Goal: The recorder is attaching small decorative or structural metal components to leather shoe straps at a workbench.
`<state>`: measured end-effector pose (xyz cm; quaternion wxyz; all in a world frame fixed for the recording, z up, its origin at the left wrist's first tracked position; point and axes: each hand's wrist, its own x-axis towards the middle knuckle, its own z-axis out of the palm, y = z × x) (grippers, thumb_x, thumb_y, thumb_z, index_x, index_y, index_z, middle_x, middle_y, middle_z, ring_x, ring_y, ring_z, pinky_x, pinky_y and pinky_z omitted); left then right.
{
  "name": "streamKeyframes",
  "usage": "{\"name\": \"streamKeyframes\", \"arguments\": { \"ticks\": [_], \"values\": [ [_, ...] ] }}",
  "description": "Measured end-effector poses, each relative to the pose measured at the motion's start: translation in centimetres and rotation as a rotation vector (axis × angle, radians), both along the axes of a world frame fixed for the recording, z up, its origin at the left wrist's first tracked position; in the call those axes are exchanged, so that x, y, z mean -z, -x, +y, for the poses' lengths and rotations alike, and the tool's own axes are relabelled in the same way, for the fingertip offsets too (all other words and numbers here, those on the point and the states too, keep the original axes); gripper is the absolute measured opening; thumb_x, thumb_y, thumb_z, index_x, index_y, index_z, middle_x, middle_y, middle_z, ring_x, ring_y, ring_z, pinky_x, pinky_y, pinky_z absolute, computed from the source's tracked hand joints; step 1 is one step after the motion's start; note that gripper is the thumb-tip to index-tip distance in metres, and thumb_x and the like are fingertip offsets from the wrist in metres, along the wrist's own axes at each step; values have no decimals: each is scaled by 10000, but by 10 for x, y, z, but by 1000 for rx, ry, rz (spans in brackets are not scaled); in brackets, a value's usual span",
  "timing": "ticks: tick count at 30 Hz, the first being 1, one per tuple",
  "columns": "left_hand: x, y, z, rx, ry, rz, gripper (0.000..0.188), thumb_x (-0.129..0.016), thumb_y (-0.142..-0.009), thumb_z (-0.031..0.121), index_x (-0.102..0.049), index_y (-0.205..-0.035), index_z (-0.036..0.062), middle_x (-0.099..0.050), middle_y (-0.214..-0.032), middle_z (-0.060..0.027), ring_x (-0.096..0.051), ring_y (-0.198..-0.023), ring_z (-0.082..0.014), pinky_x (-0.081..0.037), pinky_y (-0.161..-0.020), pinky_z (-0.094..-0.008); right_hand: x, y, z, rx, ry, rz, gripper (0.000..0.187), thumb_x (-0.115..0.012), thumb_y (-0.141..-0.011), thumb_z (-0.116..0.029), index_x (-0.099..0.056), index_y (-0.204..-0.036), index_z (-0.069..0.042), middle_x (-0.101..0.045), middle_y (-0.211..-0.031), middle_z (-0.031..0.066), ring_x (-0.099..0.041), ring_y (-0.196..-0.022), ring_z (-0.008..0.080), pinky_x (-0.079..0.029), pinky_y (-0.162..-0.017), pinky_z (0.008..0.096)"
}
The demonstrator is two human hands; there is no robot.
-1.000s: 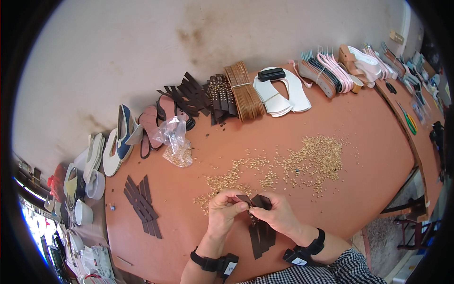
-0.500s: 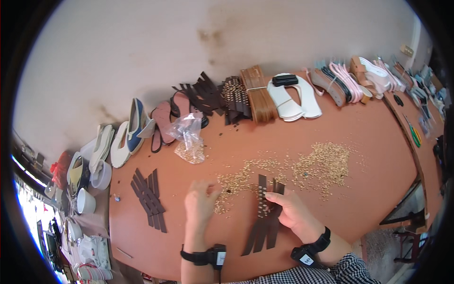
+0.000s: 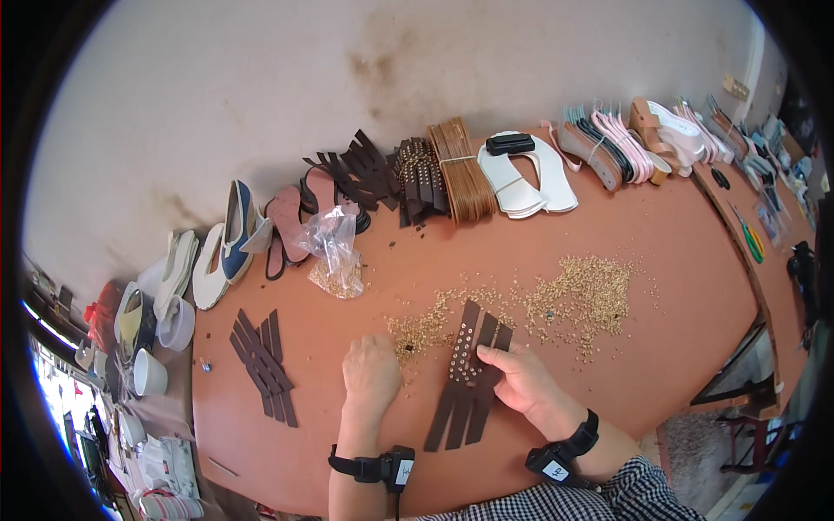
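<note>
My right hand point(image 3: 526, 382) grips the right edge of a dark brown slit strap piece point(image 3: 452, 408), with its thumb on the upper face. Small shiny studs sit in rows on the strips at its upper left. Left of it, my left hand point(image 3: 372, 372) is held with its fingers curled closed, back of the hand up, at the left end of the scattered gold studs point(image 3: 417, 328). Whatever those fingers may hold is hidden. Farther left lies another dark brown strap piece point(image 3: 263, 369), with no studs visible on it.
A larger heap of gold studs point(image 3: 582, 295) spreads across the brown tabletop point(image 3: 521, 243). A clear plastic bag point(image 3: 334, 260) of studs lies behind my left hand. Along the wall stand studded straps point(image 3: 421, 182), tan strips point(image 3: 462, 174), white insoles point(image 3: 528, 178) and shoes. Green-handled pliers point(image 3: 752, 243) lie far right.
The strap piece is now tilted flatter, so more of its studded face shows. My left hand has turned and its fingers have curled in out of sight. The view has shifted slightly.
</note>
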<state>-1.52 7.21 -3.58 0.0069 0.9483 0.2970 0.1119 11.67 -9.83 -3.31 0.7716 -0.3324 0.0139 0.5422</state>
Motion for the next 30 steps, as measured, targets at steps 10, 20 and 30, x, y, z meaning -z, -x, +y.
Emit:
{"name": "streamKeyframes", "arguments": {
  "ticks": [10,20,30],
  "values": [
    [5,4,12,-150,457,-466,44,-544,-726,-17,-515,-755,-1,-574,-650,-111,-576,-534,-211,-457,-478,-304,0,-2,-4,-63,43,-87,151,-518,-818,-12,-561,-960,-44,-584,-903,57,-572,-802,184,-482,-692,350],
    [-7,-3,5,-187,1420,-1155,141,-531,-740,-110,-524,-800,17,-585,-734,-93,-574,-567,-138,-463,-452,-218,3,3,-2,-51,27,-190,148,-523,-799,25,-576,-933,-11,-594,-892,71,-571,-780,175,-477,-680,313],
    [-17,-14,-26,-128,1686,-1152,155,-533,-754,-132,-531,-805,14,-603,-811,-124,-614,-686,-197,-528,-590,-270,5,2,-2,16,-6,-106,143,-521,-817,17,-579,-948,25,-602,-889,85,-572,-751,161,-477,-665,287]
  ]
}}
